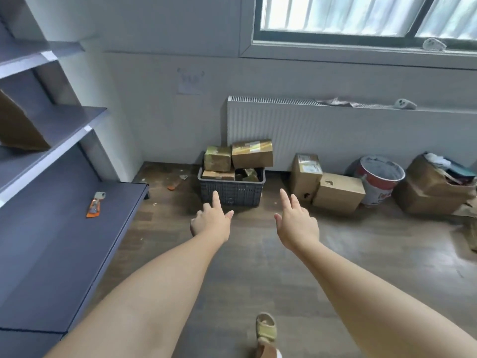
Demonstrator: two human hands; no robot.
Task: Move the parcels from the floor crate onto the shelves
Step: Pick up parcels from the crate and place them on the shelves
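A dark grey plastic crate [232,193] stands on the wooden floor against the radiator. Several brown cardboard parcels are piled in it; the biggest [252,153] lies on top at the right, a smaller one [217,158] beside it on the left. Grey shelves [64,228] run along the left. One brown parcel [18,125] leans on the middle shelf. My left hand [211,220] and my right hand [296,223] stretch forward toward the crate, fingers extended, both empty and short of it.
An orange box cutter [95,204] lies on the lowest shelf. Two cardboard boxes [327,187], a bucket [378,179] and an open box of clutter [436,184] line the wall to the right. My sandalled foot [265,332] is at the bottom.
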